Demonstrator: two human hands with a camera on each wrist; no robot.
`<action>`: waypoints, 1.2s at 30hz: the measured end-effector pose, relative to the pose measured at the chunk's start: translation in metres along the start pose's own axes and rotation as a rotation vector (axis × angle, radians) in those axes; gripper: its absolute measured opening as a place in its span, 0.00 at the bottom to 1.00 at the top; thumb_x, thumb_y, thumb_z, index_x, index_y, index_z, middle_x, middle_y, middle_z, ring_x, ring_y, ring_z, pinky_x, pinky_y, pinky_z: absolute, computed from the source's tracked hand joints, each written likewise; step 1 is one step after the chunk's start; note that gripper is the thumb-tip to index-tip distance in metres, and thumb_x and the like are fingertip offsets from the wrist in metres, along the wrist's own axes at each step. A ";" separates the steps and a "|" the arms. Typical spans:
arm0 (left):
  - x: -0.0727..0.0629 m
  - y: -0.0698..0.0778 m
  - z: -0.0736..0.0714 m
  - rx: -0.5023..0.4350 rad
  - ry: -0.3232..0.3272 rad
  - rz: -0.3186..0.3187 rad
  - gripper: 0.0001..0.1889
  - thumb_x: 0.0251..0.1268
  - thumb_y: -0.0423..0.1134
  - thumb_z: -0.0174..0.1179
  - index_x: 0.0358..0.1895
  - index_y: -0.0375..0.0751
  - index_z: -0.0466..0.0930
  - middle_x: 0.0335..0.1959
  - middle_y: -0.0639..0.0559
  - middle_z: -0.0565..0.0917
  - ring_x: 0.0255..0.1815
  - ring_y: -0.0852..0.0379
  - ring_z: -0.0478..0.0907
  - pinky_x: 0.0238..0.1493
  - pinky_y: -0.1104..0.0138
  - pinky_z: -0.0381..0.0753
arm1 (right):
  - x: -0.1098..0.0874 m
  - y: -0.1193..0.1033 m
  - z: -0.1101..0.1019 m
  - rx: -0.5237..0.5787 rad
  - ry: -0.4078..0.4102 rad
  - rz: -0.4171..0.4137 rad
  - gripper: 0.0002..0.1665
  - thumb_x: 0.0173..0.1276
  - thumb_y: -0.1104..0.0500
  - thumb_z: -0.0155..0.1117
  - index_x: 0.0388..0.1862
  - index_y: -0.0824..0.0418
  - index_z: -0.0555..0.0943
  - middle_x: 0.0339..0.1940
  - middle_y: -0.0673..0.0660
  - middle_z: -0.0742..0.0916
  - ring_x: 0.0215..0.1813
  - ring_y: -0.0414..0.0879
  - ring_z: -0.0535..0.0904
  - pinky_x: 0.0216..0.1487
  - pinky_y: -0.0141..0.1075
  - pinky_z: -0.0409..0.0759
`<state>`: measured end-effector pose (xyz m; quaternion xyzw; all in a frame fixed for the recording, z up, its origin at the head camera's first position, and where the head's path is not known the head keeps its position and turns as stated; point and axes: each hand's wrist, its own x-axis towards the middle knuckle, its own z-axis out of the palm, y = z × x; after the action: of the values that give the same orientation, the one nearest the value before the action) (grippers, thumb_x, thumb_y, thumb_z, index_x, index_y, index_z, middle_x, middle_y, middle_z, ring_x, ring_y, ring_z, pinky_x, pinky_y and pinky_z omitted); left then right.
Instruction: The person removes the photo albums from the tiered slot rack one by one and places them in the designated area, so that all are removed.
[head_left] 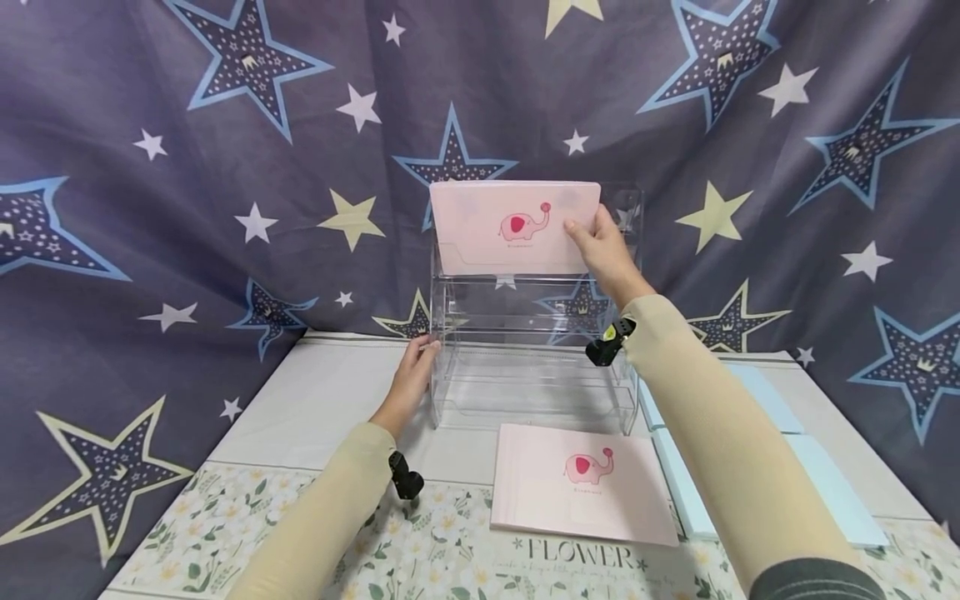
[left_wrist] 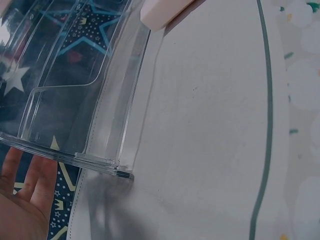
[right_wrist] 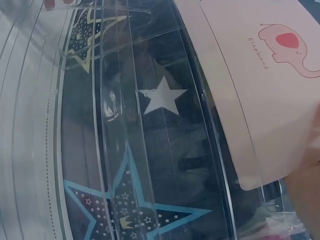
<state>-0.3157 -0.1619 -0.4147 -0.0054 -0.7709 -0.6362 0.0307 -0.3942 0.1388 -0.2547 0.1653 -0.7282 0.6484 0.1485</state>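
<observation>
A clear acrylic tiered rack [head_left: 442, 367] stands upright on the table. In its top tier is a pink stack of elephant-print booklets [head_left: 468, 217], tilted slightly, its lower left corner behind the clear front lip. My right hand [head_left: 606, 254] pinches this stack at its right end, thumb on the front face, the other fingers mostly hidden behind. In the right wrist view the pink booklet cover [right_wrist: 270, 115] shows beside the clear shelves. Low on the rack's left side, my left hand [head_left: 408, 383] rests its straight fingers [left_wrist: 42, 180] against the side panel.
A second pink elephant booklet stack [head_left: 577, 500] lies flat in front of the rack. Light blue stacks [head_left: 832, 483] lie to the right, partly behind my right forearm. A star-patterned curtain [head_left: 360, 50] hangs behind; a floral cloth [head_left: 427, 542] covers the table's front.
</observation>
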 end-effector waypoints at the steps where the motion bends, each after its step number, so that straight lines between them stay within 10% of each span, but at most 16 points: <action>1: 0.000 0.000 0.000 0.004 0.003 -0.002 0.30 0.78 0.59 0.45 0.74 0.47 0.60 0.73 0.41 0.65 0.74 0.41 0.60 0.68 0.39 0.63 | -0.001 -0.001 0.000 -0.003 0.003 -0.005 0.23 0.80 0.59 0.53 0.69 0.64 0.64 0.59 0.64 0.79 0.52 0.48 0.79 0.55 0.44 0.79; 36: 0.001 -0.002 0.003 0.020 0.038 0.016 0.28 0.78 0.58 0.45 0.72 0.48 0.62 0.70 0.42 0.69 0.71 0.41 0.64 0.66 0.40 0.66 | -0.043 -0.052 -0.036 0.099 0.105 -0.249 0.20 0.77 0.61 0.58 0.65 0.56 0.70 0.52 0.54 0.80 0.51 0.48 0.80 0.44 0.36 0.81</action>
<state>-0.3166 -0.1593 -0.4176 0.0009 -0.7764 -0.6283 0.0505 -0.3326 0.1712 -0.2227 0.2273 -0.6604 0.6677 0.2576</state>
